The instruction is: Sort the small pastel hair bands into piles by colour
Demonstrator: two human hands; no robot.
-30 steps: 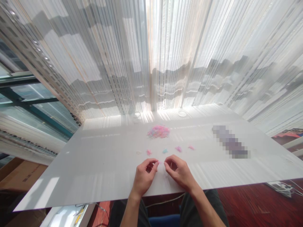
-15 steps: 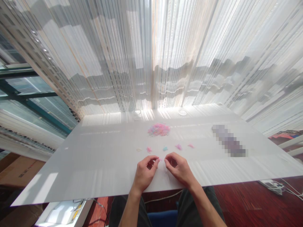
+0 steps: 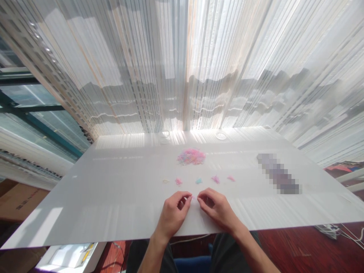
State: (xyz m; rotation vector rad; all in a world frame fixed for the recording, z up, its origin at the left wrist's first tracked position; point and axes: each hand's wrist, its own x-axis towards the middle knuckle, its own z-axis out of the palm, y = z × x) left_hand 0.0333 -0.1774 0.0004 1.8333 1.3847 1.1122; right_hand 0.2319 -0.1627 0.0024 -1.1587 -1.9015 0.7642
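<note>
My left hand [image 3: 173,212] is closed in a pinch over the table, with a tiny pink rubber band [image 3: 193,196] showing at its fingertips. Facing it across a narrow gap, my right hand [image 3: 216,207] has thumb and forefinger pressed together; anything between them is too small to make out. Beyond both hands lies a row of little clusters: a pale one [image 3: 165,181], a pink one [image 3: 178,181], a turquoise one [image 3: 198,181], a purple one [image 3: 215,179] and another pink one [image 3: 231,178]. Behind the row is a larger pile of mixed coloured rubber bands [image 3: 191,156].
The white table [image 3: 113,204] carries a blurred-out long object [image 3: 278,173] at the right. Two clear round items [image 3: 221,136] sit at its back edge by the striped curtain [image 3: 170,68]. A cardboard box [image 3: 22,201] and a white drawer [image 3: 71,258] are at lower left.
The view has shifted slightly, and both hands appear a little lower. They keep the same pinched pose, with the pink band still at the left fingertips.
</note>
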